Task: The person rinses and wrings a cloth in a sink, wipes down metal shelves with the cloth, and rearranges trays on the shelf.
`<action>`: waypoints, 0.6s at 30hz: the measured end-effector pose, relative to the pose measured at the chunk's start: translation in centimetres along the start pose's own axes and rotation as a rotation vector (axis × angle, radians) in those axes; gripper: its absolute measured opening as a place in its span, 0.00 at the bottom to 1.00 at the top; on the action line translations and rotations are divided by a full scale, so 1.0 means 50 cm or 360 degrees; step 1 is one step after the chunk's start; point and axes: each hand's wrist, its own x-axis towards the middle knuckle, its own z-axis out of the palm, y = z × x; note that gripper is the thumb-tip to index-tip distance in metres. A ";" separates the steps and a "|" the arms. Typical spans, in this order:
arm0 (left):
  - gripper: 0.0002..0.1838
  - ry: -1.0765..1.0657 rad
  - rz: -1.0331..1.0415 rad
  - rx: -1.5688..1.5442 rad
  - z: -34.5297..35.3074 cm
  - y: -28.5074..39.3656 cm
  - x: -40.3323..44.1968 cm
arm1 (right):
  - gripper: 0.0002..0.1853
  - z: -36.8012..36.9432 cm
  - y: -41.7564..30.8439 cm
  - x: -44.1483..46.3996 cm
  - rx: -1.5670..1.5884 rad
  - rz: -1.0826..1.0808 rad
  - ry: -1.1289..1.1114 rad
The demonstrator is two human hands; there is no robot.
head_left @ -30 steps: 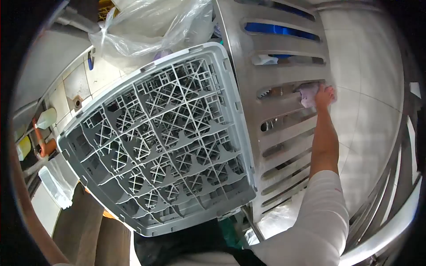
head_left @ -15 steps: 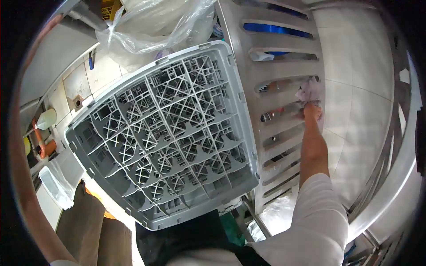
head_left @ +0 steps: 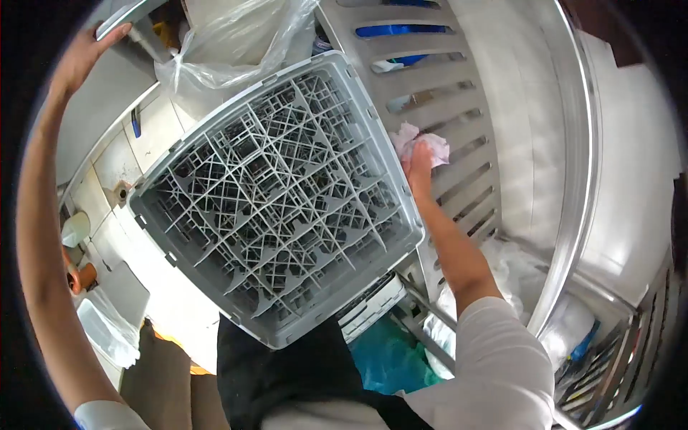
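Observation:
My right hand (head_left: 419,163) presses a crumpled pink cloth (head_left: 428,145) onto a slotted metal shelf (head_left: 459,107), right beside the edge of a grey dish rack. The grey dish rack (head_left: 276,201), with its grid of dividers, fills the middle of the view, tilted. At the upper left my left hand (head_left: 89,54) has its fingers closed around the edge of a flat grey-white object (head_left: 129,16), which is cut off by the frame's dark border.
A clear plastic bag (head_left: 236,50) lies behind the rack. Blue items show through the shelf slots. At the left are a plastic container (head_left: 104,322) and an orange pipe (head_left: 74,276). A teal bag (head_left: 390,355) sits below the rack, and a metal rail (head_left: 584,179) curves at the right.
My right hand and the cloth have moved left across the shelf to the rack's edge. The left hand has come into view holding the flat object. The whole view has shifted.

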 end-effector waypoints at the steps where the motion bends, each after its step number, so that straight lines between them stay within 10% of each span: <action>1: 0.48 0.0008 -0.0009 0.0055 -0.008 0.003 -0.003 | 0.31 0.002 0.010 -0.015 0.0412 0.0023 -0.0037; 12: 0.50 0.0062 0.0076 0.0131 0.015 -0.029 0.023 | 0.24 -0.144 0.081 -0.170 -0.0719 -0.0880 -0.0659; 18: 0.51 0.0178 0.0116 0.0116 0.036 -0.044 0.024 | 0.23 -0.162 0.116 -0.271 -0.0632 -0.0345 -0.0684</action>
